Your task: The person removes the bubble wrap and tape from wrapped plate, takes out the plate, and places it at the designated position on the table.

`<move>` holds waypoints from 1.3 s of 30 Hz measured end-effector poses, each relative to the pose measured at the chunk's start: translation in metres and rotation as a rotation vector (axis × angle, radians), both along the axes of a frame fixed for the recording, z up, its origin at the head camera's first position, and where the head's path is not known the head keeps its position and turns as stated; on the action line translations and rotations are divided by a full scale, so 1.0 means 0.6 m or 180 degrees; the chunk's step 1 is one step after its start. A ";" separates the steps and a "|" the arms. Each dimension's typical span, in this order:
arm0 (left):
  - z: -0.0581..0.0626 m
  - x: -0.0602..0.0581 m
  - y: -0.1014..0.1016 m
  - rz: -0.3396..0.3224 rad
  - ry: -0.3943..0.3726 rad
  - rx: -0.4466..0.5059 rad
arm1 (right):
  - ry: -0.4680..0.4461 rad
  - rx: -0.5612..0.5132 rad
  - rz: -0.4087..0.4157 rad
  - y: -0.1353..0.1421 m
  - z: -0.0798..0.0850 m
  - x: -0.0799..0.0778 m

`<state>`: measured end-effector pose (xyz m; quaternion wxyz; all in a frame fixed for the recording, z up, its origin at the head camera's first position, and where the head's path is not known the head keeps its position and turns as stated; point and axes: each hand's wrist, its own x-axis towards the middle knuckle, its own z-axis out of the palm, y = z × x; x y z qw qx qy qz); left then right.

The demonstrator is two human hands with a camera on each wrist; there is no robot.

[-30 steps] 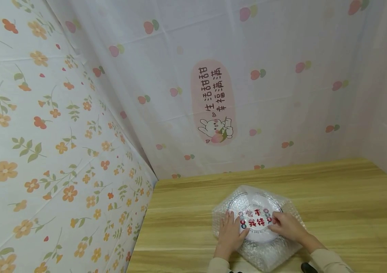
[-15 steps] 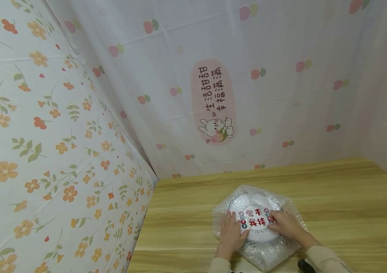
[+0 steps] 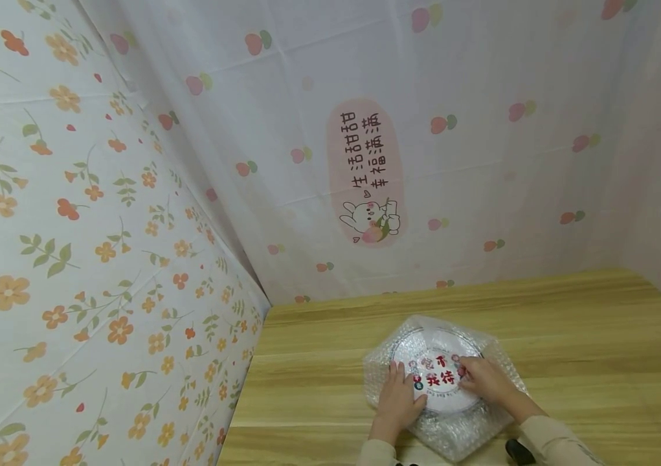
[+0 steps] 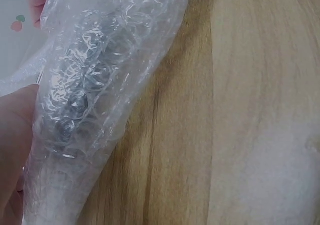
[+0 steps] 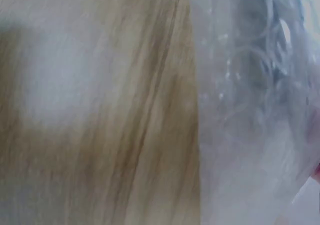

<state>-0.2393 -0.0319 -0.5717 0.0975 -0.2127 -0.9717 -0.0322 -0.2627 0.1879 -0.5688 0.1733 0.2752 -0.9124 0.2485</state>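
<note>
A round, flat white item [image 3: 439,345] with red Chinese characters lies face up, wrapped in clear bubble wrap [image 3: 452,437]. My left hand [image 3: 398,398] rests along its left side, fingers extended over the wrap. Across from it, my right hand [image 3: 486,380] has curled fingers, with thumb and forefinger pinching the wrap at the item's right side. The left wrist view shows the glossy bubble wrap [image 4: 95,70] beside part of the left hand [image 4: 15,135]. In the right wrist view, the blurred wrap [image 5: 245,110] fills the right side, and the right fingertips are mostly hidden.
The package sits near the front edge of a wood-grain table [image 3: 307,362]. A small black object [image 3: 519,452] lies by the right sleeve [image 3: 557,440]. A flower-print cloth [image 3: 103,259] hangs at left, and a fruit-print cloth [image 3: 452,168] hangs behind.
Both hands stay at the package with only slight shifts. The black object by the right sleeve appears a little farther left and higher. The head view has tilted very slightly.
</note>
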 end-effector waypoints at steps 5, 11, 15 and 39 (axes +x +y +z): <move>0.000 0.000 0.002 0.0001 -0.0073 0.0056 | -0.0118 -0.0047 0.0197 -0.002 0.000 -0.004; 0.006 0.003 0.002 -0.0018 -0.0165 0.0048 | -0.0385 0.0056 0.0193 -0.006 0.002 -0.005; 0.010 0.005 0.002 -0.0011 -0.0169 0.0009 | -0.0458 0.0107 0.0154 -0.009 0.006 -0.003; -0.002 0.006 0.004 0.0055 -0.0036 -0.0073 | -0.0431 0.0220 -0.0279 -0.025 0.001 0.007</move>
